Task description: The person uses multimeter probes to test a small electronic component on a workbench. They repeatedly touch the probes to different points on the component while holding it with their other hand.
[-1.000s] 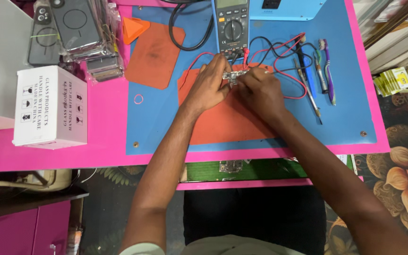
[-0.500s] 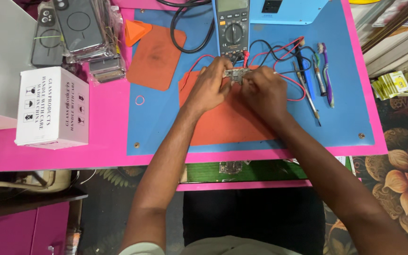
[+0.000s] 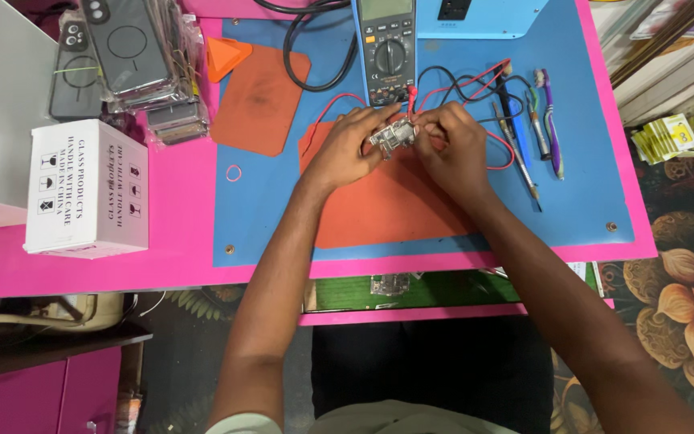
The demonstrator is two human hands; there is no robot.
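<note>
Both hands, left hand (image 3: 345, 151) and right hand (image 3: 453, 149), pinch the small silvery circuit board (image 3: 392, 137), long axis nine-to-three; fingers hide its ends.

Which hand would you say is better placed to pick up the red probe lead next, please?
Probably the right hand: the red probe lead runs just beyond it, while the left hand steadies the small circuit board on the far side.

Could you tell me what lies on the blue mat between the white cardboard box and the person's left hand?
In the head view, only a small pink rubber band lies on the blue mat between the white box and the left hand.
</note>
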